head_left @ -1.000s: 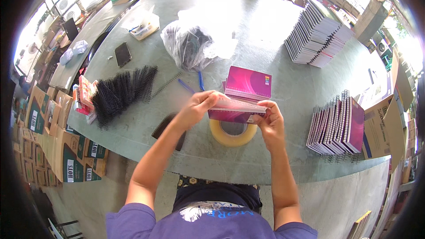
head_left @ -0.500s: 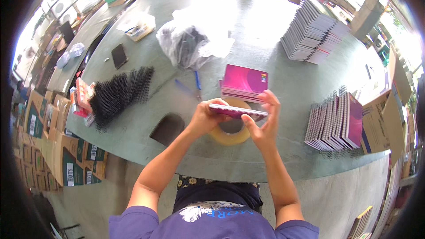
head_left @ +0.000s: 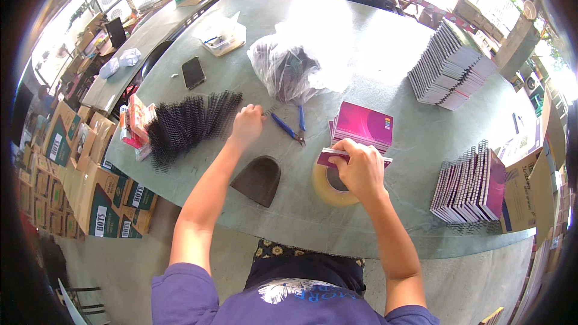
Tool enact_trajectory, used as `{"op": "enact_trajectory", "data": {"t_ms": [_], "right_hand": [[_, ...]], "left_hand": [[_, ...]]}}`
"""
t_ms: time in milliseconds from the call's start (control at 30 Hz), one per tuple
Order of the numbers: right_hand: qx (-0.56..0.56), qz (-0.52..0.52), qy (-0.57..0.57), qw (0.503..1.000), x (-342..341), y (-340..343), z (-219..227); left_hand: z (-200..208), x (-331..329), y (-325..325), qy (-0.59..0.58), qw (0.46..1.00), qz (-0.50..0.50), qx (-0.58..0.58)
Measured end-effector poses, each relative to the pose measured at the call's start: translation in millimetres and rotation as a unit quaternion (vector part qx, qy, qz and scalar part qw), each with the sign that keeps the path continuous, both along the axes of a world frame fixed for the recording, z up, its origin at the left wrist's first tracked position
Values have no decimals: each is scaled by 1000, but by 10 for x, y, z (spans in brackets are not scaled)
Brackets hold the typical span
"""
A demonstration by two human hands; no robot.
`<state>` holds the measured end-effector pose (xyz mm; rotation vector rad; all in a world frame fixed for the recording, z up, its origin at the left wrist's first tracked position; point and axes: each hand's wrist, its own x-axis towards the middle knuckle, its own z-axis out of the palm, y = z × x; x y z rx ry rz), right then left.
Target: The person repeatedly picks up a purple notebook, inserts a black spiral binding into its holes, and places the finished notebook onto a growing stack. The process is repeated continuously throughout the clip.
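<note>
My right hand (head_left: 363, 170) grips a small purple notebook (head_left: 327, 156), edge toward me, above a wide roll of clear yellowish tape (head_left: 331, 195). Just behind it lies a stack of purple notebooks (head_left: 363, 125). On the left, my slightly blurred left hand (head_left: 248, 125) is closed around a black spiral binding coil, whose end (head_left: 271, 110) pokes out past the fingertips. Beside that hand spreads a row of black spiral coils (head_left: 186, 129). Blue-handled pliers (head_left: 288, 126) rest between my hands, and a dark rounded flat piece (head_left: 259, 180) lies nearer me.
Coil-bound purple notebooks (head_left: 469, 186) stand at right, beside an open carton (head_left: 524, 189). Far right rises a tall stack of bound books (head_left: 451, 66). A clear plastic bag (head_left: 286, 69), phone (head_left: 193, 73) and plastic tub (head_left: 221, 39) occupy the far side. Cartons (head_left: 102, 198) stand lower left.
My left hand has let go of the notebook and moved left to the coil. The right hand alone now holds the notebook, turned and lowered over the tape. The view has shifted.
</note>
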<state>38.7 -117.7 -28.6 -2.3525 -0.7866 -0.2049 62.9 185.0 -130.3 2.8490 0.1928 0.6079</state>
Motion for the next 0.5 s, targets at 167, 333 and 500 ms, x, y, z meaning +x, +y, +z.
{"op": "enact_trajectory", "data": {"t_ms": [167, 333, 500], "right_hand": [[-22, 1, -20, 1000, 52, 37, -74], [-18, -1, -19, 1000, 34, 56, -61], [-9, -50, -150, 987, -20, 155, -152]], "left_hand": [[406, -122, -294, -197, 958, -133, -163], [828, -626, -784, -94, 957, -197, -190], [909, -875, -1156, -90, 936, -222, -260]]}}
